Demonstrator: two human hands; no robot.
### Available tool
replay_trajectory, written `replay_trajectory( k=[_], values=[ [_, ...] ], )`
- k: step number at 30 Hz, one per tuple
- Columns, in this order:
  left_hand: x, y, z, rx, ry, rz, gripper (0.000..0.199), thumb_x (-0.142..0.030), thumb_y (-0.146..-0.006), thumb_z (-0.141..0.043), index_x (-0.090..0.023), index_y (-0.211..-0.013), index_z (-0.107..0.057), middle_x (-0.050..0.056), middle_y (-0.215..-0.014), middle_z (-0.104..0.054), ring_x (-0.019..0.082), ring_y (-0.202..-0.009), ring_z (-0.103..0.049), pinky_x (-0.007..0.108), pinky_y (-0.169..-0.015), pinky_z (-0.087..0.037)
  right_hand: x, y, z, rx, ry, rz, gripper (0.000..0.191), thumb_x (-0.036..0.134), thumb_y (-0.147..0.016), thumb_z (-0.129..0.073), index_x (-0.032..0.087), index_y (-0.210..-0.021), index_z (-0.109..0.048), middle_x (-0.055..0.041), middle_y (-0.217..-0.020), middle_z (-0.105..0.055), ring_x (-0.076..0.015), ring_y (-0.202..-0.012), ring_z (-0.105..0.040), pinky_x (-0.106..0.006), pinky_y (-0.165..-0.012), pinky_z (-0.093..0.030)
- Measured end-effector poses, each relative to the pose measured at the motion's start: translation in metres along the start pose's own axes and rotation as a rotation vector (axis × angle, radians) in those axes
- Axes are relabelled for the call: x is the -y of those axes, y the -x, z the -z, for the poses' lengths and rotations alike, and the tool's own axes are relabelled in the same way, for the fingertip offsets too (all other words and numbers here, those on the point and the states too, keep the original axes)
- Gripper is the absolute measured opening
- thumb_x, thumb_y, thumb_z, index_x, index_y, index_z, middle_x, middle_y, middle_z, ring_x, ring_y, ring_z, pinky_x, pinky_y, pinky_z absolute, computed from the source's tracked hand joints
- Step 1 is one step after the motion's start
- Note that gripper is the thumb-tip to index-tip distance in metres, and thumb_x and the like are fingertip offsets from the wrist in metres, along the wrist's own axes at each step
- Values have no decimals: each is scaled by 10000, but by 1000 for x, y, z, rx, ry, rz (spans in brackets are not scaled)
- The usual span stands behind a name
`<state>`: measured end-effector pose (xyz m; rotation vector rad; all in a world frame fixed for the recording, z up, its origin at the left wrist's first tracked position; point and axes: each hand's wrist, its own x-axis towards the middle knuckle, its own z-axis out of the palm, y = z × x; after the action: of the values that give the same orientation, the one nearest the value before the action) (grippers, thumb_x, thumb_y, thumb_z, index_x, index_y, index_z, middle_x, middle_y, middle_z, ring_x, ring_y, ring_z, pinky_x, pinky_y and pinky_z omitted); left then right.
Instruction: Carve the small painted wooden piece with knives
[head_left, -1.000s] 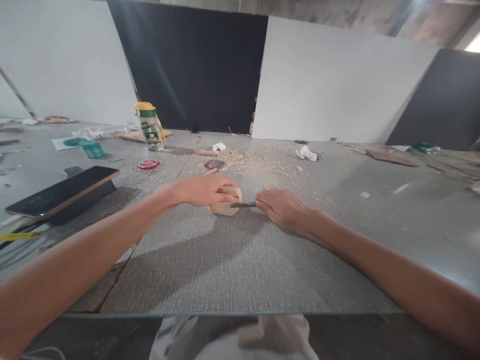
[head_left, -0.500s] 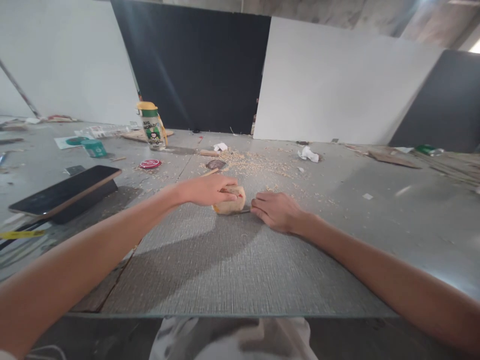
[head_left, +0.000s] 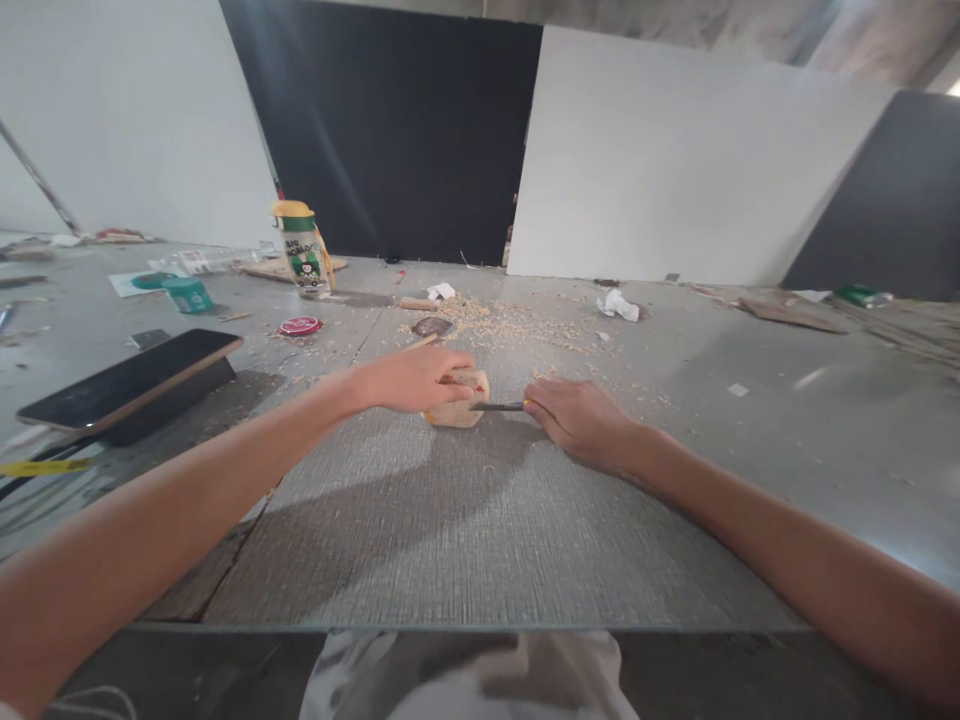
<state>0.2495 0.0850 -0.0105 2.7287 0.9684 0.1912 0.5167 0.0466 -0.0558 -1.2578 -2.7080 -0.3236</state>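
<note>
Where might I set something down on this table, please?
The roomiest patch is the near tabletop, bordered by its front edge and the pale block. Another, lightly littered, lies between the right hand and the flat brown piece. The left is crowded with the phone and teal tub; beyond the block lie shavings and crumpled paper.

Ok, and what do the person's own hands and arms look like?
The left hand and right hand are ungloved, with no visible ring. The left forearm and right forearm are bare along most of their visible length, no watch or bracelet showing.
</note>
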Motion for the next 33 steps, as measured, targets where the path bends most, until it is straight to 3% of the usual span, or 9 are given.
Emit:
replay_trajectory(
  k=[7,13,22,28,33],
  values=[
    [-9,6,2,-21,-13,-13,324,-431,-929,-409,-219,-1058,-617,60,-913,-657,203,-837,-587,309,-761,-375,4,-3,-2,20,20,-14,316,310,-1018,-322,176,-876,-570,-55,-829,-650,-185,-724,-544,-309,-613,-257],
    [-25,4,0,-36,-64,45,278,-417,-941,-394,-200,-939,-567,44,-821,-634,179,-733,-565,295,-633,-332,15,-15,-12,51,104,9,331,365,-1006,-357,194,-915,-625,-62,-878,-667,-208,-772,-593,-307,-592,-252],
    [-5,-2,-5,-42,-35,64,358,-486,-937,-398,-191,-1000,-590,75,-978,-648,197,-836,-587,288,-687,-355,-4,-2,-7,-52,18,-10,340,323,-1023,-303,184,-831,-548,-47,-823,-628,-195,-778,-554,-313,-665,-308],
    [-11,1,-6,-72,13,69,387,-503,-942,-393,-185,-1022,-598,72,-919,-646,191,-785,-586,290,-660,-350,-6,0,-2,-20,-28,-66,317,321,-1015,-297,197,-794,-487,-38,-775,-598,-183,-719,-522,-307,-622,-269],
    [-16,2,-7,-93,49,77,402,-525,-955,-350,-192,-898,-566,41,-829,-620,167,-729,-563,290,-624,-333,-5,-2,-2,-1,-39,-60,304,332,-1002,-312,203,-773,-465,-32,-743,-583,-173,-671,-488,-302,-589,-233]
  ],
)
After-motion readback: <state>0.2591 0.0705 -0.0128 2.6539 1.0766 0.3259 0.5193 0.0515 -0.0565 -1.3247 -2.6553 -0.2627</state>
